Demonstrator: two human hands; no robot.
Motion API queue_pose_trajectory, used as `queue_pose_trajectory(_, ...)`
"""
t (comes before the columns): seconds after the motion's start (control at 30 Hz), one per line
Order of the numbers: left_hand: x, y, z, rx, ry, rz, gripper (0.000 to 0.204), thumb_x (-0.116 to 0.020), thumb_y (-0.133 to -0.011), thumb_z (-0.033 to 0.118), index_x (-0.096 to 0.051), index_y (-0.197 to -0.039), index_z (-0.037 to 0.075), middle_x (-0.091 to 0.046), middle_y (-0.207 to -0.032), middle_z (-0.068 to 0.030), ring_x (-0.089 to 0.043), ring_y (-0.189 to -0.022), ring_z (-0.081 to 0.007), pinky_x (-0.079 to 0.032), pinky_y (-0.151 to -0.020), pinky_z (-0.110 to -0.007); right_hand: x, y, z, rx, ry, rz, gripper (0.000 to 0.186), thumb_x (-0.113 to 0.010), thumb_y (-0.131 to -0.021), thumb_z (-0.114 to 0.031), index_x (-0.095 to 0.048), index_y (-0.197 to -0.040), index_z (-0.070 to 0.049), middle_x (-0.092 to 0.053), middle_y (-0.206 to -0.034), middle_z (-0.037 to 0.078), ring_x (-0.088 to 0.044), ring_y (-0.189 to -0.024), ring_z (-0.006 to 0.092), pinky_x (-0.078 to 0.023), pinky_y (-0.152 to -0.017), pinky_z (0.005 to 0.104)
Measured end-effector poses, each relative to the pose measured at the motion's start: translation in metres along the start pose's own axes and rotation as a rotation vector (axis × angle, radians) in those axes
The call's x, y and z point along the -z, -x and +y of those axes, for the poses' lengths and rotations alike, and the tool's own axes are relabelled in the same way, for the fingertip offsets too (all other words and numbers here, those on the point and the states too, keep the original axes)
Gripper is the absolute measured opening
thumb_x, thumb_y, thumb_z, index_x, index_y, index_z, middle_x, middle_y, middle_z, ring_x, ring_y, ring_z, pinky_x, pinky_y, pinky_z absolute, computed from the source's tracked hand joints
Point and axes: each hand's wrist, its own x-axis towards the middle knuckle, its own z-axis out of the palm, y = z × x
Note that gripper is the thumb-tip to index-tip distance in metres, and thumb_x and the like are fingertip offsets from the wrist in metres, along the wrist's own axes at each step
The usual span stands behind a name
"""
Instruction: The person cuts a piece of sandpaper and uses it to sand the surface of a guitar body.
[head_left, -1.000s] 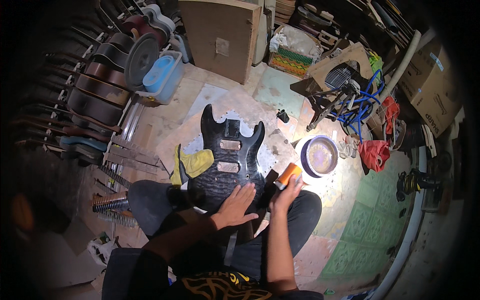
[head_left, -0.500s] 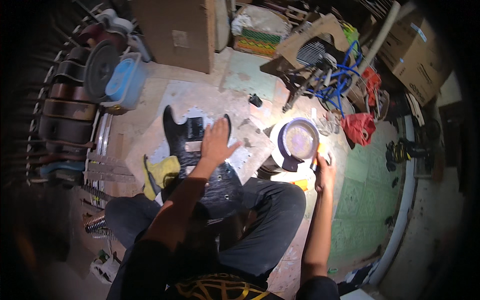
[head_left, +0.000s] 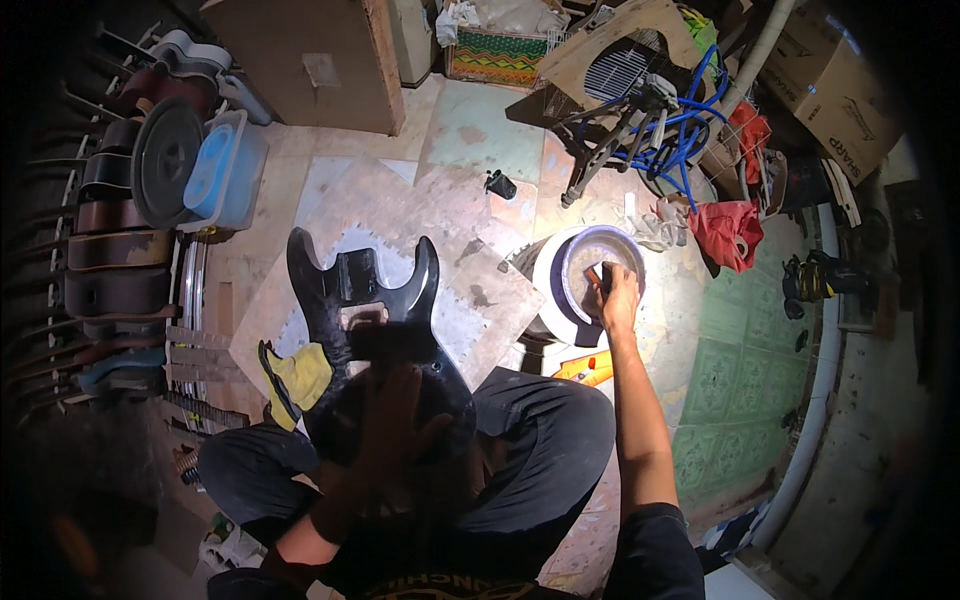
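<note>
A black electric guitar body lies before me, its lower part in shadow over my lap. My left hand rests on that shaded part with fingers spread. My right hand is inside a purple-rimmed bowl standing on a white round container, gripping a small orange-and-dark block. A crumpled yellow cloth with a dark strip lies beside the body's left edge. Orange flat objects lie just below the bowl, near my right knee.
Several guitars are racked at left, beside nested tubs and a lid. A pale board lies under the body. A brown panel, a stand with blue hose, a red bag and cardboard boxes surround the floor area.
My right hand has carried the block rightward and up into the bowl. My left hand slid up the guitar body, then back down. The view has shifted.
</note>
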Motion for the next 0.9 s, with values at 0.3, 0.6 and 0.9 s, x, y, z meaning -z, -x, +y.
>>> queue_pose_trajectory(0.3,0.064,-0.002,-0.027,0.166,-0.078,0.250,0.056,-0.075,-0.089,0.033,-0.061,-0.132,0.001,-0.060,-0.140,-0.0212,-0.050,-0.138,-0.0430,-0.024,-0.121,-0.064,0.006,-0.013,0.027,-0.373,-0.657,0.095,0.056,-0.082,-0.085,-0.009,-0.057,-0.133,0.004,-0.064,-0.132,0.019,-0.063,-0.120,0.0272,-0.048,-0.106,0.0384)
queue_pose_trajectory(0.6,0.023,-0.060,-0.122,0.419,-0.129,0.566,0.078,-0.069,-0.094,0.043,-0.043,-0.153,-0.002,-0.034,-0.163,-0.0288,-0.028,-0.153,-0.0440,-0.021,-0.123,-0.062,0.073,0.008,-0.134,0.046,-0.482,-0.089,0.052,-0.082,-0.087,-0.013,-0.062,-0.134,-0.006,-0.070,-0.121,0.012,-0.065,-0.106,0.0221,-0.051,-0.095,0.0369)
queue_pose_trajectory(0.9,0.008,-0.066,-0.100,0.546,-0.183,0.405,0.093,-0.063,-0.096,0.056,-0.027,-0.162,0.001,-0.021,-0.168,-0.0280,-0.019,-0.156,-0.0453,-0.024,-0.122,-0.062,0.020,0.095,-0.263,0.425,-0.471,-0.150,0.053,-0.078,-0.084,-0.004,-0.063,-0.134,-0.008,-0.062,-0.125,0.020,-0.059,-0.115,0.0386,-0.045,-0.104,0.0454)
